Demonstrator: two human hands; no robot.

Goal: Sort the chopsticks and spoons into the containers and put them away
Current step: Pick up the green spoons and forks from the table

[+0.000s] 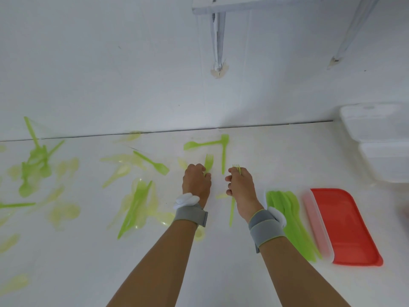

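Left hand: closed on the handle of a green fork, tines pointing away.
Right hand: clamped on a pale yellow-green fork.
Loose cutlery: scattered over the white counter, mostly to the left.
Sorted pile: green pieces just beside the red-lidded container.
Handling: probably light, thin, slippery plastic that flexes; best pinched mid-handle.

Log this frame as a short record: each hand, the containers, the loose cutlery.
left hand: fingers closed on a green fork lying on the table
right hand: gripping a pale fork, tines up
red lid: flat, right of sorted green cutlery
white boxes: stacked, far right
loose cutlery: scattered left
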